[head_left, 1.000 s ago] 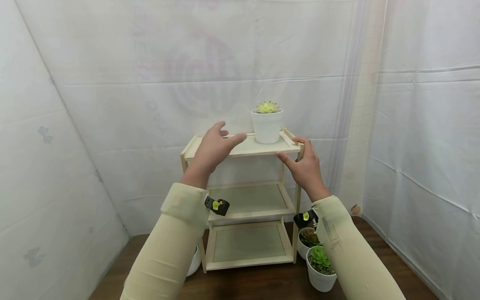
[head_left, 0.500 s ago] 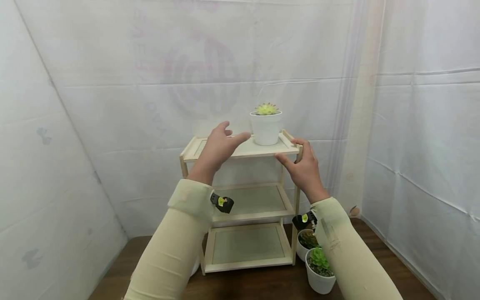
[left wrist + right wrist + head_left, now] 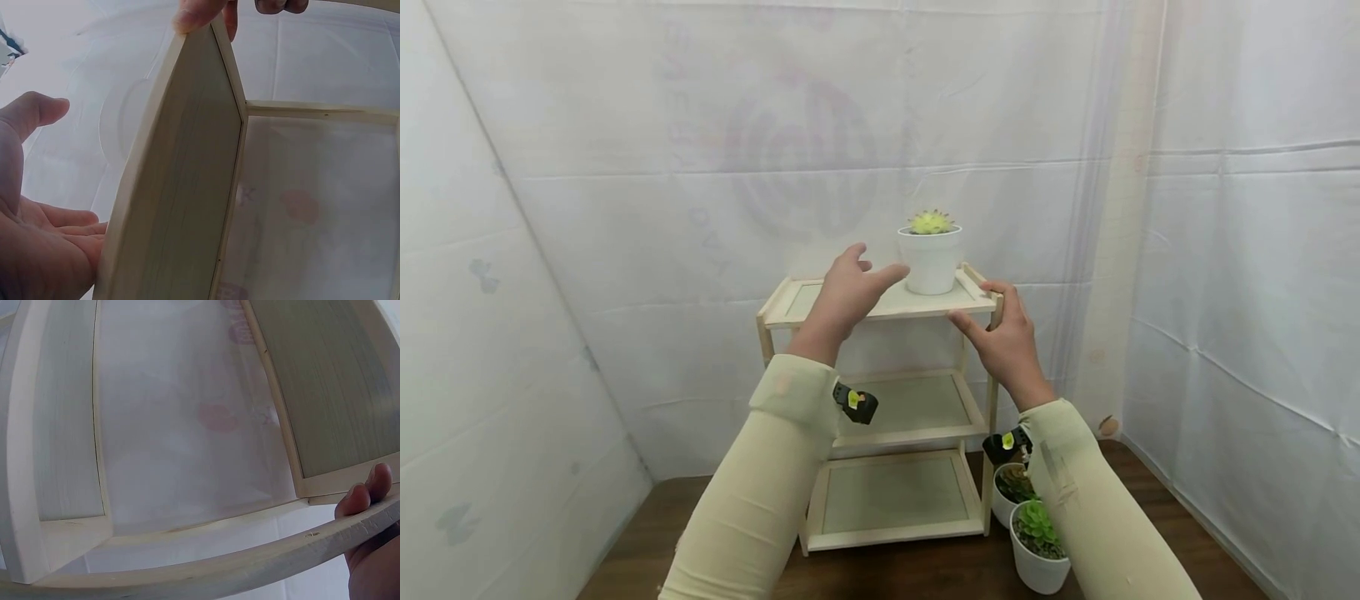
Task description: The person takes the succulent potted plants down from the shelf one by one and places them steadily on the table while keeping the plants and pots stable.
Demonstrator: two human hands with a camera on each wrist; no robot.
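A three-tier wooden shelf (image 3: 895,493) stands on the dark table. On the right part of its top board sits a white pot (image 3: 931,265) with a yellow-green succulent (image 3: 931,222). My left hand (image 3: 847,293) is over the top board, just left of this pot, fingers loosely spread and thumb pointing towards it. In the left wrist view a gap shows between that thumb and the white pot (image 3: 125,125). My right hand (image 3: 1011,346) grips the shelf's upper right corner, and in the right wrist view its fingers (image 3: 355,501) curl round the upright post.
Right of the shelf, two more white pots stand on the table: one with a green succulent (image 3: 1039,571), one with a brownish succulent (image 3: 1004,505) behind it. White sheets (image 3: 700,208) hang behind and at both sides. The dark wooden table (image 3: 655,533) shows around the shelf's foot.
My left hand has moved right, closer to the pot on the top board. My right hand keeps its grip on the corner. A white pot left of the shelf is now hidden behind my left sleeve.
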